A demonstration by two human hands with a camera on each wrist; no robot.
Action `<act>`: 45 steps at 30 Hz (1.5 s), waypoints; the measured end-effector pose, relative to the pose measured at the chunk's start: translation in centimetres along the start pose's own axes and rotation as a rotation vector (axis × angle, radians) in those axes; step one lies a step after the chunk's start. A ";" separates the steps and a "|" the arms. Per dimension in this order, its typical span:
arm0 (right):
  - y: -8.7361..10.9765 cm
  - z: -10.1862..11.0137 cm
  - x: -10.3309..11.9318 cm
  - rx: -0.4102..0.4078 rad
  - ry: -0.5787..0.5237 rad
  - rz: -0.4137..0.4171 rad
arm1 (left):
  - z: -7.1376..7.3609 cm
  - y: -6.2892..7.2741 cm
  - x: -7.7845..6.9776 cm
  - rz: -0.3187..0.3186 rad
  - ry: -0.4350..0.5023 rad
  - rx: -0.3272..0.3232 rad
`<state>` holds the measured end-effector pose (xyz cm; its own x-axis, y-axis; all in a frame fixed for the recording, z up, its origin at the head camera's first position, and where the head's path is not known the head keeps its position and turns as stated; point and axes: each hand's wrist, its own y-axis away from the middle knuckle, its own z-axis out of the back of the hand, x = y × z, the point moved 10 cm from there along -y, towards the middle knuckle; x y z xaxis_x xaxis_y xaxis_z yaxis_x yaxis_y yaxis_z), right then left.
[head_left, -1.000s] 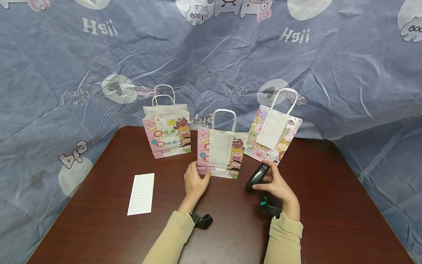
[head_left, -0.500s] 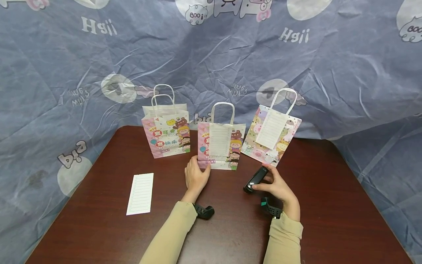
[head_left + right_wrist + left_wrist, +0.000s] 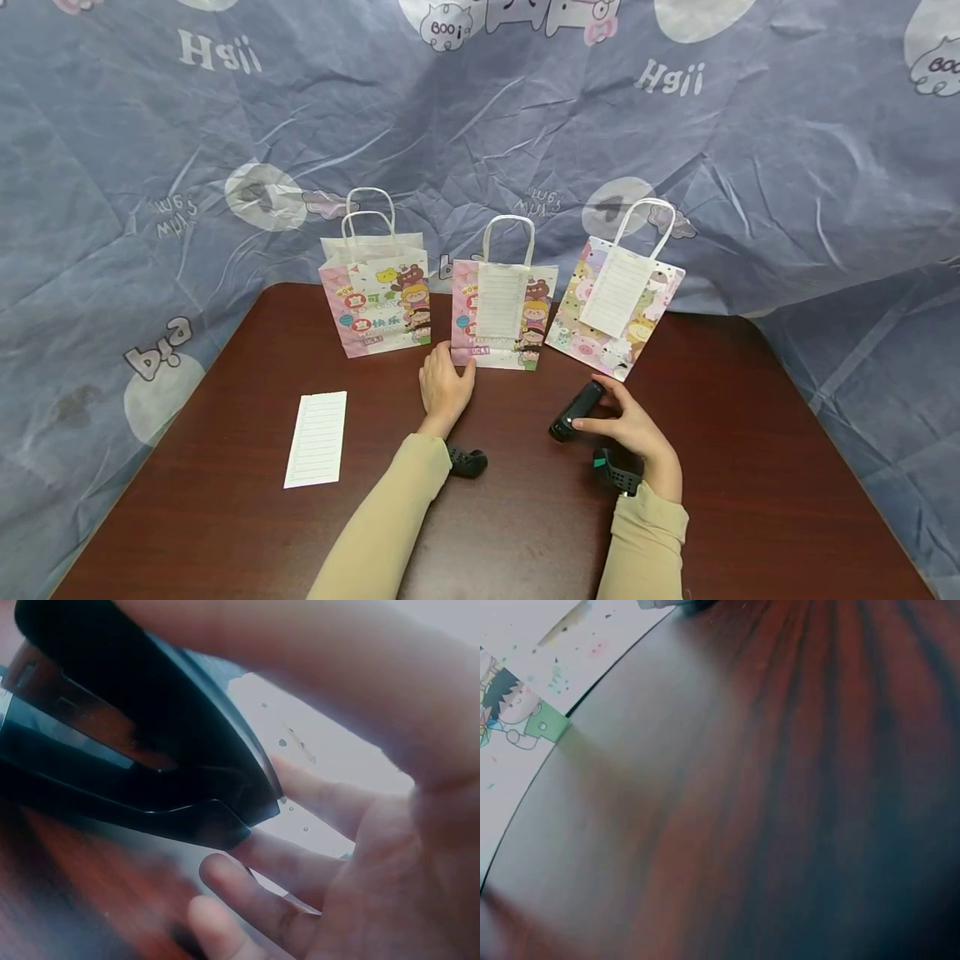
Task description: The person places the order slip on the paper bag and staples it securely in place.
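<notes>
The left hand (image 3: pixel 446 387) rests relaxed, thumb apart, at the near left corner of the middle bag (image 3: pixel 538 317), upright on the far part of the desk (image 3: pixel 517 533). The right hand's (image 3: pixel 636 427) fingers grip a black stapler (image 3: pixel 577 410) to the near right. An uneven push low down could tip the middle bag or nudge the tilted right bag (image 3: pixel 648 329). "WOW" and "LUCKY" read on the left bag (image 3: pixel 382 304); the backdrop cloth (image 3: pixel 480 142) says "BOO". Print on the slips (image 3: pixel 317 439) is too small to read.

The person's left arm (image 3: pixel 392 512) slants inward, left hand (image 3: pixel 447 387) back-up, thumb spread from the fingers; the right arm (image 3: pixel 645 542) runs straighter ahead, right hand (image 3: pixel 636 427) turned inward, thumb opposite the fingers in a pinch.
</notes>
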<state>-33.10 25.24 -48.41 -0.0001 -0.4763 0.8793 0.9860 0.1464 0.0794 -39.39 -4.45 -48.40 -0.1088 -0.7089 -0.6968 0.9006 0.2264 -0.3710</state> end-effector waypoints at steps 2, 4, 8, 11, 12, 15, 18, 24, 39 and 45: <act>0.0 0.1 -0.1 -0.001 0.006 0.001 | -0.1 -0.2 -0.1 -0.005 -0.006 0.000; 0.0 0.2 -0.2 -0.002 0.011 0.003 | -0.3 -0.5 -0.2 -0.005 -0.008 0.003; 0.0 0.3 0.0 -0.003 0.000 0.013 | -0.5 -0.8 -0.2 0.011 -0.012 0.008; 0.0 0.4 0.3 -0.009 -0.030 0.026 | -0.6 -1.0 -0.2 0.015 -0.018 0.006; 0.0 0.4 0.3 -0.012 -0.039 0.032 | -0.6 -1.1 -0.2 0.015 -0.018 0.006; -0.1 0.4 0.4 -0.014 -0.049 0.037 | -0.6 -1.3 0.0 0.029 -0.021 0.005; -0.1 0.3 0.4 -0.014 -0.048 0.038 | -0.7 -1.3 0.3 0.051 -0.018 0.006; -0.1 0.8 0.6 -0.062 -0.053 0.047 | -0.5 -1.3 0.6 0.055 0.014 0.003; -0.7 1.0 2.7 -0.136 -0.062 0.100 | 0.3 -0.6 1.3 0.073 0.143 -0.041; -0.9 1.0 3.5 -0.149 -0.062 0.113 | 0.8 -0.2 1.2 0.068 0.184 -0.054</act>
<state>-34.16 24.38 -44.95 0.1067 -0.4091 0.9062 0.9941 0.0636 -0.0884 -39.40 -5.89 -48.70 -0.1281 -0.5580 -0.8199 0.8853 0.3082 -0.3481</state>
